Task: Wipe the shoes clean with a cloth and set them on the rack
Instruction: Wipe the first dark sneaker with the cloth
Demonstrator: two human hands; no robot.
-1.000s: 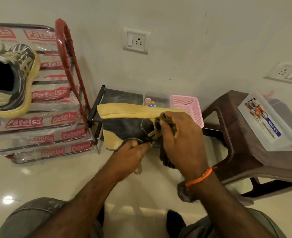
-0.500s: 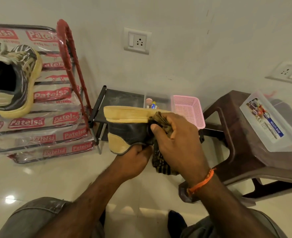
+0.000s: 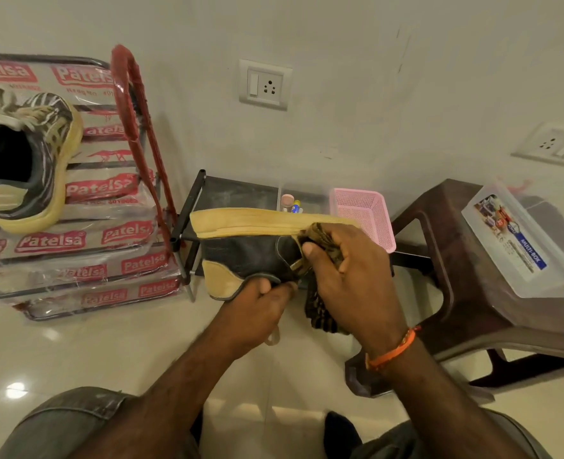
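Item: shoe (image 3: 251,256), dark upper with tan heel patch and pale yellow sole, held in the air above the floor, in front of a low black stand (image 3: 227,197). Orientation: inverted, sole uppermost; long axis level, running left to right, heel end to the left, toe end hidden under the right hand. Left hand (image 3: 260,303): below the shoe, fingers closed on the collar edge at the heel end. Right hand (image 3: 347,276): fingers bunched tightly on a dark patterned cloth (image 3: 322,313), pressing it against the side of the upper just under the sole edge; loose cloth hangs below the palm. Governing relation: unwiped upper lies to the left of the cloth, along the long axis, so the next stroke probably runs leftward toward the heel. Rack (image 3: 135,134): red-framed, plastic-wrapped, well to the left, nearer the left hand; one matching shoe (image 3: 25,160) rests on it. Status, by judgement: wiping under way, placement not yet done.
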